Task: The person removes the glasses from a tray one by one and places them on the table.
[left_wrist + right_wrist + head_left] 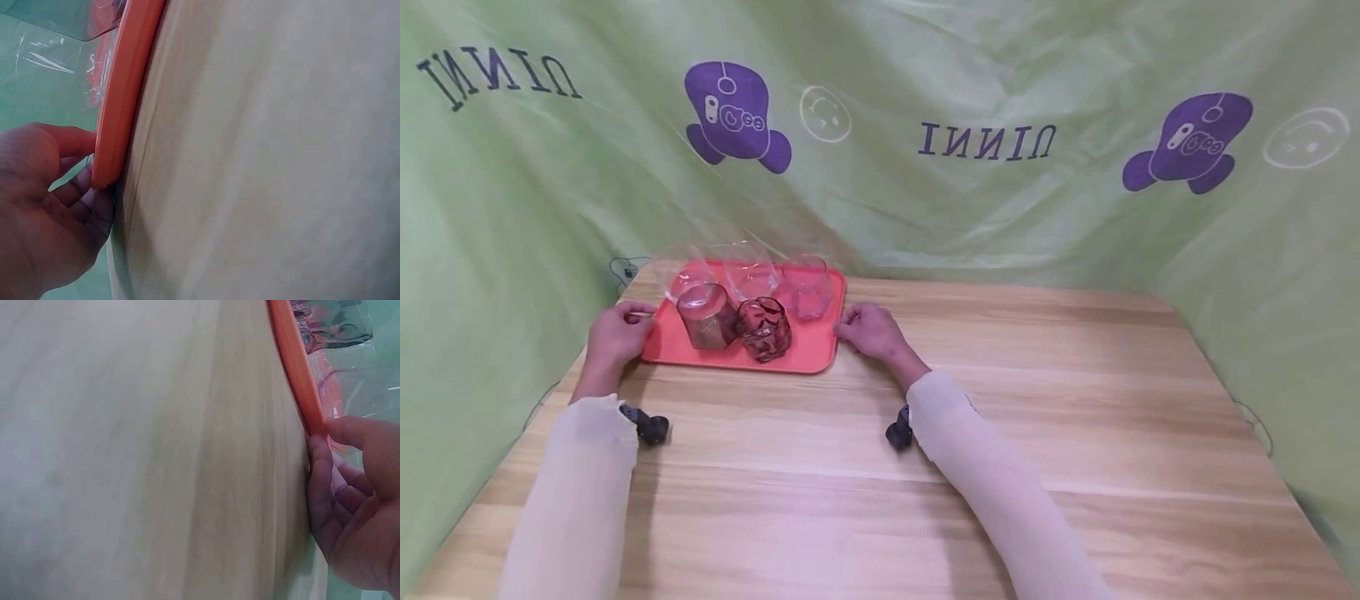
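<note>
A red-orange tray [808, 354] lies at the far left of the table, bearing several glasses. In front stand a brownish tinted glass [707, 321] and a dark faceted glass [764, 332]. Behind them are a clear glass [688, 275] at left, another clear glass [751, 275] in the middle and a pinkish clear glass [807, 292] at right. My left hand [619, 336] pinches the tray's left edge, thumb at the rim and fingers under it in the left wrist view. On the opposite edge, my right hand [872, 332] grips with thumb and fingers.
The wooden table [1037, 433] stretches to the right and toward me. Green printed curtain [880, 208] hangs along the back and both sides. A thin cable [625, 271] shows behind the table's far left corner. Small black cameras [653, 428] sit at both wrists.
</note>
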`<state>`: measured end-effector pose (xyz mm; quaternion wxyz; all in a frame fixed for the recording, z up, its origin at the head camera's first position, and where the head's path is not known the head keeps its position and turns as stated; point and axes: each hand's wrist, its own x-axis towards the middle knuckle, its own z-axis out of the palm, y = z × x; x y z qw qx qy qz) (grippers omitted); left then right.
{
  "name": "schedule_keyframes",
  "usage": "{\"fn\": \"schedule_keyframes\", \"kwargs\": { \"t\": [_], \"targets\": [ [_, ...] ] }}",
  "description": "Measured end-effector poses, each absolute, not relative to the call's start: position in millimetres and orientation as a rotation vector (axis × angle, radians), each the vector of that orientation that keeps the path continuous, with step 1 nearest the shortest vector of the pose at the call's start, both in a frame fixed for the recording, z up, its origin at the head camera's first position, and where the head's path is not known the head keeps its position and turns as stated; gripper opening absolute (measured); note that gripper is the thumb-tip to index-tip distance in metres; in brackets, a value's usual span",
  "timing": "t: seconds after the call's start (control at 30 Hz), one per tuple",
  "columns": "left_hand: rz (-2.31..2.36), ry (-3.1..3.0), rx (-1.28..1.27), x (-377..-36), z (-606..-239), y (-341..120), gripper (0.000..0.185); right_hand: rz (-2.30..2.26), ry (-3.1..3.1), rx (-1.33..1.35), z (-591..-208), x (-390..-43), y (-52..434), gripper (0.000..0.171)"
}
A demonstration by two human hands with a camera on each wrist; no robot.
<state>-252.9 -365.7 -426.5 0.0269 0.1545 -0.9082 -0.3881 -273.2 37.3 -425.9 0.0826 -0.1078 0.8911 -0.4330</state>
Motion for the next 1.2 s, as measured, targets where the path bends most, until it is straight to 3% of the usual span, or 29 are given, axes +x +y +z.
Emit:
{"fn": "schedule_keyframes", "kwargs": {
  "t": [0.3,1.2],
  "targets": [
    [-1.185,-2.804,0.488,-251.4,-420.2,-365.3,0.040,-1.124,2.785,-0.317,-427.0,-273.3,29.2,0.021],
    [-1.054,-2.911,0.337,-247.1,-414.2,-357.0,0.034,-1.203,2.648,-0.300,-423.7,-268.0,32.7,0.008]
  ]
}}
